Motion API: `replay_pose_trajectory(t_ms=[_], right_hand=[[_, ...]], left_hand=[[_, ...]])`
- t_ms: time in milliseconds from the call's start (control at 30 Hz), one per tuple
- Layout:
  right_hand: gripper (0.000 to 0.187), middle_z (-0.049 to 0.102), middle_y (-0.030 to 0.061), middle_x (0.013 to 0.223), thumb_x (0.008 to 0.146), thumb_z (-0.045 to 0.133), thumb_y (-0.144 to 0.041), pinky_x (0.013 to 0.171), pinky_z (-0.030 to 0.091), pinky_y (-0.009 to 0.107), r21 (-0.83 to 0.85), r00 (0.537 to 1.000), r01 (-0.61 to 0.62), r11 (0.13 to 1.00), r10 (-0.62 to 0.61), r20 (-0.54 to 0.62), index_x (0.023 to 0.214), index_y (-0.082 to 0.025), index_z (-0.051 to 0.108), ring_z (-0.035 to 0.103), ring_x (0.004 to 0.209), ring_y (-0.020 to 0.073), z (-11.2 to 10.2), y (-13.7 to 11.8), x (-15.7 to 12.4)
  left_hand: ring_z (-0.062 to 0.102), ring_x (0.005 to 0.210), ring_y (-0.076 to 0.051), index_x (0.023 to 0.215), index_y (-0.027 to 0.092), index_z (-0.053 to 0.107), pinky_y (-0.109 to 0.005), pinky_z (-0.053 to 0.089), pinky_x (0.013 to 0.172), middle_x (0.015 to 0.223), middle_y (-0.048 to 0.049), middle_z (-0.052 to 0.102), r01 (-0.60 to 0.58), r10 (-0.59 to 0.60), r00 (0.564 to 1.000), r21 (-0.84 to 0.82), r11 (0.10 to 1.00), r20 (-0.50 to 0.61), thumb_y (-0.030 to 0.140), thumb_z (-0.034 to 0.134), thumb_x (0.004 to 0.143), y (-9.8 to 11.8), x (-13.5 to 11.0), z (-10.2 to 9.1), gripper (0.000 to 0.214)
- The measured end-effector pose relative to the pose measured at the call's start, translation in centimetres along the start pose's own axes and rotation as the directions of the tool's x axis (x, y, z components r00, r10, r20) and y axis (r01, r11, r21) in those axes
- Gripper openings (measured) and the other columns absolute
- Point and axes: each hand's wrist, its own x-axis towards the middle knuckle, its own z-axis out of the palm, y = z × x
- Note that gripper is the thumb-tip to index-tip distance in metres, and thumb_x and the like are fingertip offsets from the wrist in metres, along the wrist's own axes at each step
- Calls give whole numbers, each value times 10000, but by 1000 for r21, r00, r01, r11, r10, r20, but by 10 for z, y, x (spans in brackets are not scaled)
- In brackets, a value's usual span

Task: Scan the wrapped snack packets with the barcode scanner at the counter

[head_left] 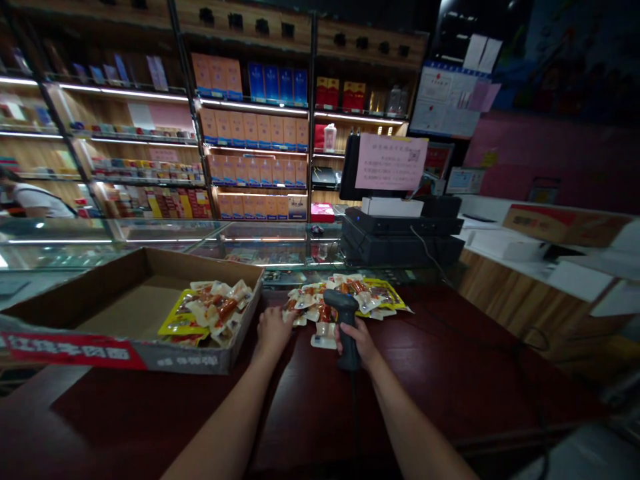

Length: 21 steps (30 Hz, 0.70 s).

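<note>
My right hand (361, 345) is wrapped round the handle of a dark handheld barcode scanner (343, 320), its head pointing at a pile of small snack packets (345, 299) on the dark red counter (450, 373). My left hand (273, 331) rests at the left edge of that pile, its fingers curled on a packet. Left of it a shallow cardboard box (120, 313) holds more packets of the same kind (210, 310).
A cash register with a screen and a pink notice (395, 207) stands behind the pile. Glass display cases (200, 240) and lit shelves of boxed goods (255, 133) fill the back. A person (30, 197) is at the far left. A wooden counter (540, 267) with boxes runs right.
</note>
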Motion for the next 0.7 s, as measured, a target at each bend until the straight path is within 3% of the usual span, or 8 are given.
replay_pose_trajectory(t_ms=[167,300,467,567,700], right_hand=[[350,606,-19,569,658,710,-410,343,422,206,-52,999,-11,999,14,51,815,-167,513,541,362,109,2,6,-3],[335,604,-20,581,683,701,-397,348,420,202,-98,994,-19,995,29,103,838,-162,521,554,374,114,6,9,-4],[329,601,-27,584,688,697,-392,352,419,199,-120,991,-25,992,40,125,849,-162,524,554,377,112,7,7,-7],[324,602,-25,588,690,692,-391,354,417,200,-108,992,-17,994,31,126,838,-163,517,551,379,109,8,6,-7],[321,601,-23,585,695,690,-391,357,418,198,-102,990,0,995,15,144,835,-157,523,550,378,106,8,5,-7]], left_hand=[[557,896,-262,783,159,669,-334,428,782,916,-121,598,-36,37,999,-12,999,22,454,577,731,-16,4,12,313],[563,817,-221,676,176,601,-314,429,750,817,-81,596,-1,1,1000,-154,988,-3,378,562,740,-21,8,10,215],[557,679,-179,764,214,485,-295,430,672,722,-13,579,103,-194,971,-481,871,-143,362,431,832,-21,7,-7,172],[534,658,-173,782,222,442,-285,420,639,693,1,532,126,-276,938,-539,833,-207,332,426,834,-17,4,-15,123],[526,717,-170,830,215,429,-283,425,683,744,-6,513,60,-277,914,-575,816,-296,327,406,851,-13,0,-17,116]])
